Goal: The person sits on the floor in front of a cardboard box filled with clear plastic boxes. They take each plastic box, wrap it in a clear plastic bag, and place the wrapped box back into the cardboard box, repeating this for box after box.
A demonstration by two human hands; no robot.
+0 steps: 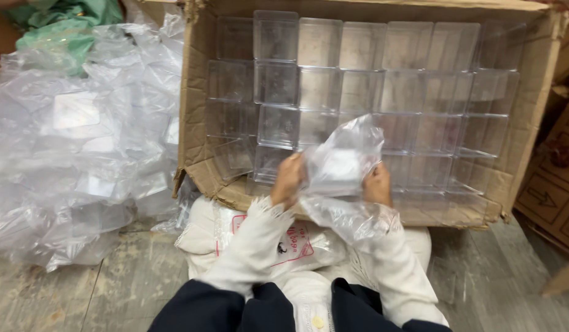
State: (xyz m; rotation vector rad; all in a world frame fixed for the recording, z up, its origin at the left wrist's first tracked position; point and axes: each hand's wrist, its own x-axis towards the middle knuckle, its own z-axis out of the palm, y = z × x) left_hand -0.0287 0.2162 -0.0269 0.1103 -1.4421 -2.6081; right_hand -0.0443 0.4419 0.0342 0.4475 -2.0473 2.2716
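My left hand (289, 180) and my right hand (378, 184) both grip a clear plastic bag (341, 161) with a small clear box inside it, held just over the near edge of a large cardboard box (194, 110). The cardboard box is filled with several rows of clear plastic boxes (358, 92) standing side by side. The loose end of the bag hangs down over my right wrist.
A big heap of crumpled clear plastic bags (82, 147) lies on the floor to the left, with green cloth (63, 24) behind it. A white sack with red print (297, 243) sits under my arms. Brown cartons (555, 184) stand at the right.
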